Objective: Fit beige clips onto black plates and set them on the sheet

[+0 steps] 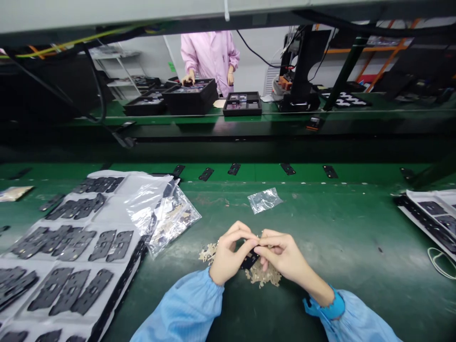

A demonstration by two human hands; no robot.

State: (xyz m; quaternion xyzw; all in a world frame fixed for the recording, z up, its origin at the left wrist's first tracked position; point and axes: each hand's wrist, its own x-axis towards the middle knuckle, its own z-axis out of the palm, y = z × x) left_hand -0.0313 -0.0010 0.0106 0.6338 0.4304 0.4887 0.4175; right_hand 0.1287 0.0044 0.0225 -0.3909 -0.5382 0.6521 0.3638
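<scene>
My left hand (232,254) is closed, with its thumb and fingers around a small black plate (250,259), like the cut-out black parts on the tray. My right hand (280,252) is pinched at the plate's upper end, its fingertips meeting the left ones. Whatever lies between the right fingertips is too small or hidden to make out. Below the hands lies a pile of small tan die-cut pieces (263,276). More tan pieces (207,253) lie beside the left wrist.
At left a white-lined tray (107,209) holds rows of black plates. Clear plastic bags (174,213) with tan pieces overlap its edge. A small clear bag (264,200) lies ahead. Several black plates sit along the green belt (256,173). Another tray (427,223) stands right; a person (210,57) stands beyond.
</scene>
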